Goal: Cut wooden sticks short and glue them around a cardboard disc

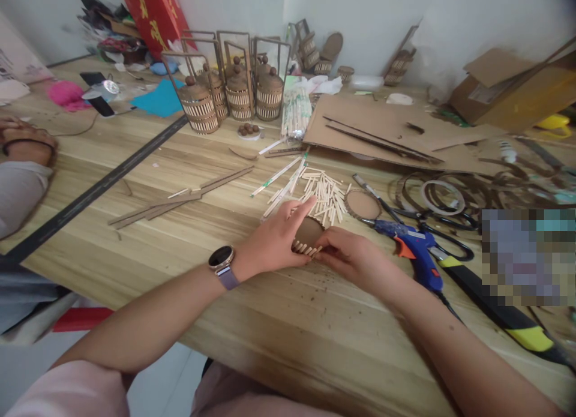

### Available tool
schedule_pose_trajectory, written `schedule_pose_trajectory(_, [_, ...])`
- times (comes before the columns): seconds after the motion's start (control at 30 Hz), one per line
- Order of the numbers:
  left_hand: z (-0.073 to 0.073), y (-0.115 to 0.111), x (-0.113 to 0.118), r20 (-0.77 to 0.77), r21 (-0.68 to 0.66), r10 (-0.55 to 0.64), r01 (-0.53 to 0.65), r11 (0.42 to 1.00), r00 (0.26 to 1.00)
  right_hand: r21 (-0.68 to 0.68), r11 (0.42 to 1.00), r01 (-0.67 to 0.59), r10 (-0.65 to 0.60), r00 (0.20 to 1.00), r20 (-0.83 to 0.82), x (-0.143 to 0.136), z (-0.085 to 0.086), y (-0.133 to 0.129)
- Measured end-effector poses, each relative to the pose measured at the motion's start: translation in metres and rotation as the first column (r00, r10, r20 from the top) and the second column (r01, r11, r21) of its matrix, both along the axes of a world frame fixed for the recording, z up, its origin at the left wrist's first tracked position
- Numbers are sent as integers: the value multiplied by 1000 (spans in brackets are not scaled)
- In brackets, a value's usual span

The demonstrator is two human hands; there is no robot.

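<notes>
My left hand (276,240), with a watch on its wrist, holds a round cardboard base (310,230) by its rim, thumb at the near side and index finger stretched over the far side. Short wooden sticks (306,249) stand in a row along the base's near edge. At the right end of that row, my right hand (344,252) pinches a small stick with closed fingertips, which partly hide it. Just beyond the hands lies a pile of short wooden sticks (330,195). Another round cardboard base (363,204) lies to the right of the pile.
A blue glue gun (411,246), scissors (450,237), a utility knife (495,303) and a tape roll (442,197) lie at right. Several lantern-like baskets (240,96) stand behind, beside a cardboard sheet (360,120). Another person's hands (27,141) rest at far left.
</notes>
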State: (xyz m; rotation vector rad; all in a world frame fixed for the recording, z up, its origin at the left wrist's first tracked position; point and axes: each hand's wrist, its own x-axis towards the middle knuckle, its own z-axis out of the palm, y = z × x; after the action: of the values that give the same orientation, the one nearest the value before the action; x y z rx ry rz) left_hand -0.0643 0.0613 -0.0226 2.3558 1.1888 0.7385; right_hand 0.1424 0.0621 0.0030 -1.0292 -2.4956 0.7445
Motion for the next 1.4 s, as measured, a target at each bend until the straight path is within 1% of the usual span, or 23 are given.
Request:
schedule_pose_trajectory(0.23, [-1, 0, 0, 15, -3, -6, 6, 1000, 1000, 76, 995, -69, 68, 998, 13, 2, -2, -1])
schedule_pose_trajectory(0.53, [2, -2, 0, -10, -6, -6, 6, 1000, 1000, 147, 984, -96, 93, 995, 26, 3, -6, 0])
schedule_pose_trajectory(0.7, [2, -1, 0, 0, 2, -14, 14, 1000, 1000, 150, 984, -91, 83, 995, 60, 3, -7, 0])
schedule_pose_trajectory(0.9, [1, -1, 0, 2, 7, -16, 16, 1000, 1000, 171, 980, -102, 94, 994, 54, 4, -7, -1])
schedule_pose_trajectory(1.13, [1, 0, 0, 2, 21, -15, 15, 1000, 1000, 150, 986, -78, 71, 996, 52, 4, -9, -1])
schedule_pose_trajectory(1.23, [1, 0, 0, 10, 15, -12, 12, 1000, 1000, 130, 988, -86, 79, 995, 60, 4, -6, 0])
schedule_pose_trajectory(1.3, [2, 1, -1, 19, 9, -22, 22, 1000, 1000, 115, 991, -73, 65, 995, 70, 6, -1, 0])
schedule_pose_trajectory(1.4, [3, 0, -2, 31, -1, -45, 45, 999, 999, 120, 993, 11, -18, 998, 54, 15, 10, -1])
